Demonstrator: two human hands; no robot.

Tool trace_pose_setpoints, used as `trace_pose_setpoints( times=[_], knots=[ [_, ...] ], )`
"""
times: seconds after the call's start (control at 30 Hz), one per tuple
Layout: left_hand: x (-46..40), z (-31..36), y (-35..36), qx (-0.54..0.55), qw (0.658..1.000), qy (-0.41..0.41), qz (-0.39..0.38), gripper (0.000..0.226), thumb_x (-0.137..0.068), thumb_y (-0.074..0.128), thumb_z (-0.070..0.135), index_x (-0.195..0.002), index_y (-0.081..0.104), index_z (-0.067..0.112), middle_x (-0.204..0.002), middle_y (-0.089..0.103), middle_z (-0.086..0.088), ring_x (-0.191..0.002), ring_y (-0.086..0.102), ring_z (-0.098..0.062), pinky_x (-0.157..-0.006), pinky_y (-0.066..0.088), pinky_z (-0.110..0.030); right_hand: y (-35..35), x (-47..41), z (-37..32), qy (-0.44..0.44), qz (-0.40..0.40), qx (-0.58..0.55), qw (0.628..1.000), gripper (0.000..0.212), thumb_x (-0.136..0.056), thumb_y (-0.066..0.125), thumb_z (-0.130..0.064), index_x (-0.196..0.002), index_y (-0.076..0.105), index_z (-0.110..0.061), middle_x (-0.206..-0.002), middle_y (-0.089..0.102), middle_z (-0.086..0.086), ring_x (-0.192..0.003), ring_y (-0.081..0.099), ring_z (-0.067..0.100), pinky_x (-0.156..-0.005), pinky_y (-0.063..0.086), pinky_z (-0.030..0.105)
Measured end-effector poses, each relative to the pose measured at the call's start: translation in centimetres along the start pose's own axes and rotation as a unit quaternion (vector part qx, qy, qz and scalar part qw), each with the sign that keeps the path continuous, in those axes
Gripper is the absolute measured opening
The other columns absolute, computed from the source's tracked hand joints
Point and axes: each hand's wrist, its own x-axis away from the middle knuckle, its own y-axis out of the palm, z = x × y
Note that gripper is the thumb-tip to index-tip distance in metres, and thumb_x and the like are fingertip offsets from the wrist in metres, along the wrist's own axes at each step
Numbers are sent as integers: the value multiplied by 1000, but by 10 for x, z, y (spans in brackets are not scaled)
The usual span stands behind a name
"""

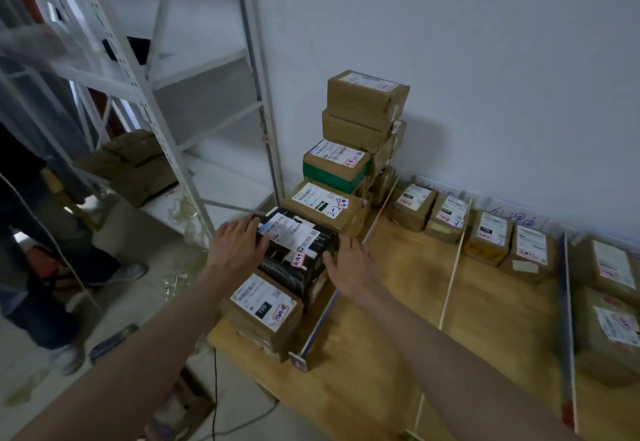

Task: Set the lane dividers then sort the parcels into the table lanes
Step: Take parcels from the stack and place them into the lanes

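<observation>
Now both hands are on the black parcel [298, 250]: the left hand [235, 246] lies flat against its left side with fingers straight and the fingertips up at the top edge, and the right hand [349, 267] has its fingers spread and relaxed at the parcel's right side, touching or just short of it, hard to say which. That black parcel sits on top of a stack in the leftmost lane of the wooden table [398, 302]. Just below the fingers, nearer the person, lies a brown parcel [265, 305] with a white label. Beyond the fingertips sits another brown parcel [323, 203], then a green-sided one [334, 166], and behind that a tall stack of brown boxes [365, 108] against the white wall [485, 59]. Right beside the right hand runs a lane divider [332, 298], a thin strip standing on edge. Further right comes a second divider [453, 264], then a third [568, 302], with parcels [485, 229] lined up near the wall between them. Off to the left of the left hand stands a white metal shelf rack [145, 101], and another person's legs [41, 225] show at the frame's edge.
</observation>
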Motion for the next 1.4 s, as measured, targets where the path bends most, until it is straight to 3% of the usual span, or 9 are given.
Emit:
trace_pose_setpoints(
  times=[0.2, 0.33, 0.57, 0.67, 0.8, 0.97, 1.1, 1.27, 1.4],
  knots=[
    [-36, -29, 18, 37, 997, 19, -60, 62, -102, 30, 53, -151, 32, 15, -154, 38, -7, -139, 40, -26, -116, 28, -45, 35, -13, -27, 102, 10, -34, 994, 39, -97, 46, -49, -124, 40, -21, -116, 63, 4, -104, 62, 22, -87, 56, 45],
    [-48, -36, 28, 175, 973, -7, -149, 64, -102, 37, 52, -153, 25, 16, -144, 49, -11, -125, 53, -26, -102, 43, -44, 54, -17, -46, 160, 11, -90, 983, 30, -101, 41, -43, -120, 38, -20, -104, 67, 2, -80, 68, 19, -66, 61, 40],
    [-51, -47, 39, 253, 956, -2, -152, 58, -101, 46, 45, -147, 31, 13, -139, 49, -15, -121, 56, -31, -100, 49, -47, 59, -11, -67, 224, 47, -242, 943, 31, -101, 49, -21, -130, 41, -12, -125, 65, 9, -95, 67, 17, -61, 53, 16],
    [-50, -53, 37, 291, 947, 24, -133, 50, -101, 46, 40, -145, 34, 20, -139, 47, -13, -116, 57, -29, -93, 54, -48, 51, -5, -76, 241, 64, -347, 904, 41, -99, 54, -29, -136, 41, -21, -129, 65, 5, -109, 66, 22, -85, 57, 34],
    [-53, -62, 27, 291, 949, 57, -107, 50, -103, 41, 38, -150, 29, 23, -144, 41, -11, -125, 47, -27, -100, 49, -45, 35, 4, -90, 280, 50, -451, 846, 34, -100, 55, -28, -131, 45, -18, -124, 66, 10, -103, 69, 29, -72, 62, 37],
    [-54, -66, 12, 304, 942, 107, -89, 53, -103, 37, 41, -152, 21, 29, -144, 37, -9, -121, 49, -23, -93, 54, -41, 10, 14, -107, 282, 76, -469, 833, 17, -100, 55, -23, -113, 45, -17, -118, 66, 12, -106, 67, 32, -69, 59, 31],
    [-56, -65, 2, 277, 945, 154, -79, 50, -105, 32, 40, -152, 23, 25, -145, 37, -9, -130, 38, -24, -104, 44, -45, -1, 25, -108, 280, 68, -446, 848, 12, -96, 63, -26, -95, 52, -20, -98, 66, 3, -93, 65, 19, -61, 55, 20],
    [-63, -53, -6, 251, 940, 210, -98, 47, -105, 29, 41, -150, 28, 26, -138, 42, -10, -124, 43, -24, -106, 41, -46, -10, 40, -99, 305, -38, -372, 876, 31, -98, 57, -37, -117, 60, -12, -114, 67, 6, -107, 62, 21, -81, 54, 25],
    [-61, -35, -12, 249, 925, 264, -111, 47, -105, 30, 43, -149, 32, 27, -144, 41, -11, -128, 45, -27, -107, 42, -47, -25, 62, -88, 345, -81, -303, 884, 44, -97, 53, -48, -119, 60, -10, -101, 64, 1, -104, 57, 19, -87, 47, 30]
  ],
)
